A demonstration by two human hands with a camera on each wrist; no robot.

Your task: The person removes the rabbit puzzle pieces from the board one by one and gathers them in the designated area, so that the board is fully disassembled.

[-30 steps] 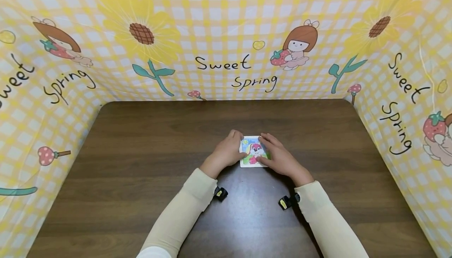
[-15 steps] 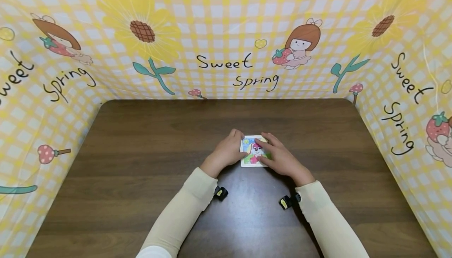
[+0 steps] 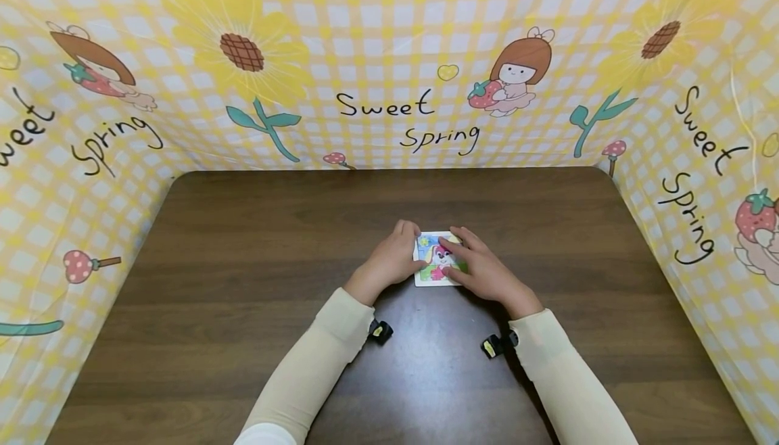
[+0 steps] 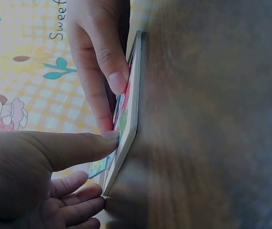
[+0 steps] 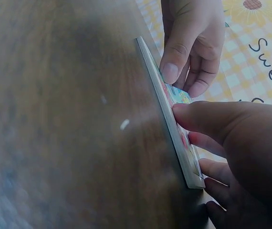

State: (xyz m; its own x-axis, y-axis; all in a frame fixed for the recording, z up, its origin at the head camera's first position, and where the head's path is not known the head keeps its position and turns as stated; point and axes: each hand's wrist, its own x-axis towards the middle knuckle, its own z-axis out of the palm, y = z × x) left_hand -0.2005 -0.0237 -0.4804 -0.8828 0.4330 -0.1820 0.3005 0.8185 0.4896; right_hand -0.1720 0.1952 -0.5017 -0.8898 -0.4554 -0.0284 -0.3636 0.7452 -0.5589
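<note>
A small square jigsaw puzzle [image 3: 433,276] in a white-edged tray lies on the table, showing a pink and white cartoon animal. My left hand [image 3: 392,257] holds its left side, thumb on the surface and fingers curled at the far left corner. By those fingers, a bluish puzzle piece [image 4: 98,167] sits raised above the tray in the left wrist view. My right hand [image 3: 487,272] covers the right side; its thumb [image 5: 186,114] and index finger touch the picture. The other right fingers lie extended along the far right edge, partly hiding the puzzle.
The dark brown wooden table [image 3: 255,242] surrounds the puzzle. A yellow checked cloth [image 3: 377,39] with flowers and printed words hangs behind and along both sides. Small black wrist cameras [image 3: 381,332] sit under the cuffs.
My right index finger has shifted left from the puzzle's upper right onto the picture, staying there since half a second ago. My left hand and the tray look nearly still.
</note>
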